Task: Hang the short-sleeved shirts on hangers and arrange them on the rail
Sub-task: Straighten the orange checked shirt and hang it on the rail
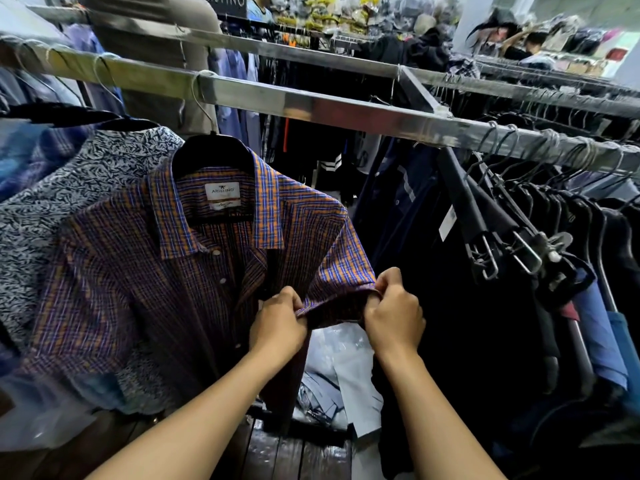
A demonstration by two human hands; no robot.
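Shop rail [311, 109], hands [337, 318] pinching shirt sleeve [341, 271]

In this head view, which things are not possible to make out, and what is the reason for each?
Head view, small tag in the collar of the plaid shirt: script too small to read.
Head view, hanger: its arms are covered by the shirt.
Head view, left hand and right hand: some fingertips hidden by the sleeve hem they pinch.
Head view, blue shirts at the left edge: blurred and cut off.
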